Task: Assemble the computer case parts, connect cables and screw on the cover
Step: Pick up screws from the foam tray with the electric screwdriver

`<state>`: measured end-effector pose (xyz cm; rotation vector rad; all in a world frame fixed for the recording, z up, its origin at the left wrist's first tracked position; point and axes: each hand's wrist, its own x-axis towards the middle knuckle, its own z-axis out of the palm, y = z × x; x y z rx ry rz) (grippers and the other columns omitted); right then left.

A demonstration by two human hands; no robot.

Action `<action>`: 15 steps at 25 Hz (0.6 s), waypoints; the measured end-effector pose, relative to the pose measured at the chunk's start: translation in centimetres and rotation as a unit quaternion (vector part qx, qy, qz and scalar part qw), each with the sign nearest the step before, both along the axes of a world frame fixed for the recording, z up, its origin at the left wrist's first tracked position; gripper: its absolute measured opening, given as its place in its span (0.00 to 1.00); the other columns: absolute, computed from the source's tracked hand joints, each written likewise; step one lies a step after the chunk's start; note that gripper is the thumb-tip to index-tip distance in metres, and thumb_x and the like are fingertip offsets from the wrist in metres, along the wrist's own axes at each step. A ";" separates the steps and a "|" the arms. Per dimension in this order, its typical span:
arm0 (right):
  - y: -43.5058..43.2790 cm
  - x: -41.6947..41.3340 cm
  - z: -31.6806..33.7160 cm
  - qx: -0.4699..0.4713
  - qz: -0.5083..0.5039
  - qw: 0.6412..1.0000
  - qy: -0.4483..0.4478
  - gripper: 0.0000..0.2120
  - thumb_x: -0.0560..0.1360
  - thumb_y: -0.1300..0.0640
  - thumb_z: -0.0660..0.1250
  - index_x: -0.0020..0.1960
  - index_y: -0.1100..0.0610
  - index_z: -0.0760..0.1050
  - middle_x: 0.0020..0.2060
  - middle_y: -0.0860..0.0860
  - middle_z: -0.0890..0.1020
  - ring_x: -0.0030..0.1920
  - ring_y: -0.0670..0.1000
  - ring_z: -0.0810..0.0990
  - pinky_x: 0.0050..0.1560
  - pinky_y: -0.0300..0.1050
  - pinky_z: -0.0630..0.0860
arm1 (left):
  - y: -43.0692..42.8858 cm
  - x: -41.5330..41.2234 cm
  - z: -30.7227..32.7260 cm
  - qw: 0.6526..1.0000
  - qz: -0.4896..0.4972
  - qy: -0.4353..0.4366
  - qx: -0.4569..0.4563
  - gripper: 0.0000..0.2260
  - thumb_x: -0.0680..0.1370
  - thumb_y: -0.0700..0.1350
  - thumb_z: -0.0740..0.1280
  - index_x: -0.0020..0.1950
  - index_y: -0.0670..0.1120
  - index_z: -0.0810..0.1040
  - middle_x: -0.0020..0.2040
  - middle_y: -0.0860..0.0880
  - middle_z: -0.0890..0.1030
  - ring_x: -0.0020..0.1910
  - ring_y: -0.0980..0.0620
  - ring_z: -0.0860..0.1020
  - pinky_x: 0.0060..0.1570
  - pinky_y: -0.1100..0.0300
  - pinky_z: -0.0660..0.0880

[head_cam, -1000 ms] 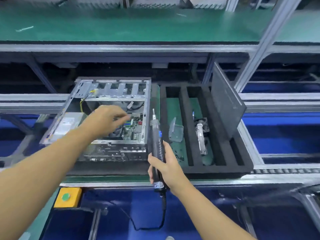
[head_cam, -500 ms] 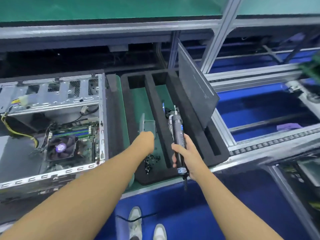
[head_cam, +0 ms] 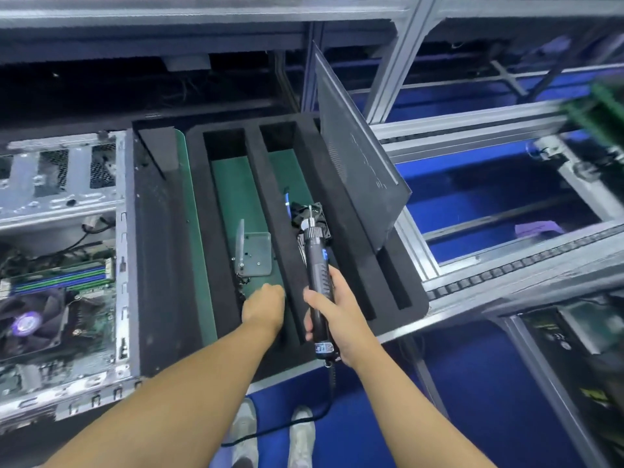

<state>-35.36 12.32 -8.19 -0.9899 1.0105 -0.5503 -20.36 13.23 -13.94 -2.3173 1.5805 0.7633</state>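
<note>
Over foam tray [head_cam: 199, 231], left hand [head_cam: 264, 307] retreated from bracket [head_cam: 256, 253].

Both forearms bare, stretched forward side by side. Left hand [head_cam: 264, 307] knuckles up, fingers curled downward and hidden from view. Right hand [head_cam: 334, 315] wrapped round the electric screwdriver [head_cam: 315, 261], thumb across its barrel, tip pointing away.

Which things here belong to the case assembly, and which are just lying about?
Job: computer case, cover panel, bracket, foam tray, screwdriver gripped by the right hand, left hand down in the tray.
Lying about: purple cloth at the right.
</note>
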 end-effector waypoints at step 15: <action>-1.5 -0.4 1.0 -0.030 0.104 0.994 -0.009 0.28 0.77 0.55 0.70 0.74 0.44 0.66 0.43 0.52 0.79 0.32 0.53 0.76 0.32 0.49 0.78 | -1.4 1.1 2.7 0.781 0.427 0.358 -0.281 0.07 0.79 0.39 0.68 0.47 0.46 0.85 0.43 0.46 0.84 0.38 0.53 0.79 0.45 0.60 0.75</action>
